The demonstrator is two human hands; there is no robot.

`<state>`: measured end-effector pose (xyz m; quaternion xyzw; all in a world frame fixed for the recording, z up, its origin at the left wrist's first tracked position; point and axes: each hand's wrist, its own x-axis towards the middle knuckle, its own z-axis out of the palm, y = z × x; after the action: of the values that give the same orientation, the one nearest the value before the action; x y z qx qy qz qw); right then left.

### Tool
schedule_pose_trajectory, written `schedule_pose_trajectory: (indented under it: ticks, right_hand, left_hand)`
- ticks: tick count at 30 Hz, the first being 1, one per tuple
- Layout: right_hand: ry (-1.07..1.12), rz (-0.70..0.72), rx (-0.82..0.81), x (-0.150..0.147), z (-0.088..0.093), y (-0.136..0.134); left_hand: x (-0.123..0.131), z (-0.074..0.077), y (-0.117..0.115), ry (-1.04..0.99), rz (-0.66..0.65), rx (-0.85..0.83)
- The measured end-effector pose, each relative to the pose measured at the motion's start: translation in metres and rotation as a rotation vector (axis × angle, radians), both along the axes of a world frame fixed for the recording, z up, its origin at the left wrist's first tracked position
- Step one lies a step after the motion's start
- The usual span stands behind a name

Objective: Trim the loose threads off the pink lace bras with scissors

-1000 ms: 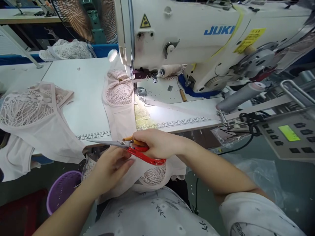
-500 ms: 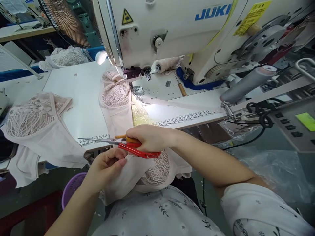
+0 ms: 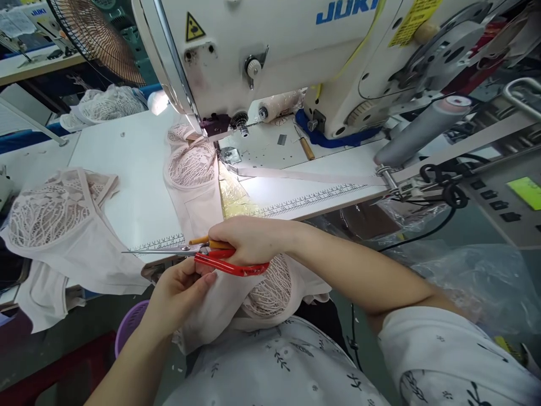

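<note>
My right hand (image 3: 257, 239) is closed around red-handled scissors (image 3: 230, 268), whose blades point left above the table's front edge. A thin orange-yellow handle (image 3: 198, 241) also sticks out from that hand; what tool it belongs to is hidden. Just below the scissors, my left hand (image 3: 180, 293) pinches the edge of a pale pink bra (image 3: 224, 307) with lace cups, which lies across my lap. The scissors' pivot is close above my left fingers. Another pale pink bra (image 3: 192, 197) lies on the table, its right edge by the sewing machine's needle area.
The sewing machine (image 3: 236, 45) stands ahead, with a pale elastic band (image 3: 304, 176) running in from the right. More bras hang at the left edge (image 3: 59, 225). A wooden-handled tool (image 3: 307, 149) lies on the machine bed. A purple basket (image 3: 129, 324) and red stool (image 3: 63, 366) are below left.
The scissors have shifted slightly left and down with my right hand. My left hand keeps its pinch on the bra's edge. The camera view has turned a little.
</note>
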<state>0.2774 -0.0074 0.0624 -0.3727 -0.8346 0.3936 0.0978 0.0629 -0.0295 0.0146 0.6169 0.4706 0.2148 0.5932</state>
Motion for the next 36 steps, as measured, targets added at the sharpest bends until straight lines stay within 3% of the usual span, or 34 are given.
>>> schedule_pose_trajectory:
  ticks: [5, 10, 16, 18, 23, 26, 30, 36]
  right_hand:
    - [0.042, 0.011, 0.023, 0.000, -0.002, 0.000]
    - [0.075, -0.002, 0.018, -0.002, -0.005, -0.004]
    - [0.392, -0.386, -0.074, 0.006, -0.023, -0.043]
    - [0.476, -0.429, -0.114, 0.011, -0.032, -0.062]
    - [0.184, -0.244, -0.294, 0.018, -0.050, -0.096]
    - [0.058, -0.238, -0.358, 0.015, -0.055, -0.102]
    - [0.066, -0.259, -0.348, 0.008, -0.059, -0.102]
    - [0.057, -0.314, -0.417, -0.002, -0.048, -0.096]
  left_hand:
    - [0.007, 0.009, -0.004, 0.016, 0.059, 0.002]
    - [0.015, 0.007, -0.008, -0.078, 0.004, -0.018]
    - [0.009, -0.003, -0.013, -0.257, 0.146, -0.219]
    - [0.005, -0.003, -0.015, -0.294, 0.186, -0.251]
    - [0.001, -0.005, -0.017, -0.373, 0.243, -0.241]
    - [0.002, -0.005, -0.018, -0.344, 0.265, -0.214]
    - [0.003, -0.005, -0.019, -0.306, 0.280, -0.199]
    - [-0.001, -0.011, -0.022, -0.256, 0.283, -0.168]
